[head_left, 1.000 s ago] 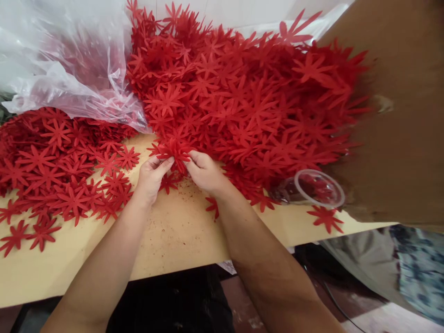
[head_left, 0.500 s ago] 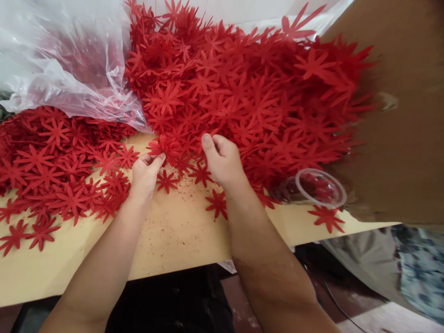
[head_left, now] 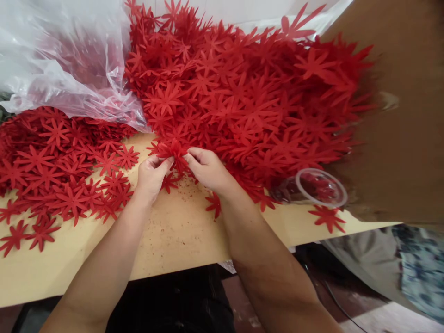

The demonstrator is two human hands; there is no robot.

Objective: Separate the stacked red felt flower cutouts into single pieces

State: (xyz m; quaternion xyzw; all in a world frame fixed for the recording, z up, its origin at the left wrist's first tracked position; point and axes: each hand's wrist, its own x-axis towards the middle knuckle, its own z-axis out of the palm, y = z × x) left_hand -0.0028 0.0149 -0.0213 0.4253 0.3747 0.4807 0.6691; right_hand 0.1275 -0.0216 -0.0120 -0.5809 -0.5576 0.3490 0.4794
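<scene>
Between my two hands is a layered red flower with many narrow petals. My left hand pinches its left side between thumb and fingers. On the other side my right hand is closed, thumb against fingertips, at the flower's right petals. Behind the hands rises a tall heap of red flower cut-outs. A second, lower pile of red cut-outs spreads over the table to the left. Single red cut-outs lie just below the hands, one of them partly under the flower.
A clear plastic bag drapes over the left pile. At the right lies a clear plastic cup on its side, near a cardboard box. The pale table carries reddish crumbs, and its front edge runs close to my body.
My right hand has moved left and down to the flower. My left hand has shifted slightly right with it, so both hands now meet at the flower.
</scene>
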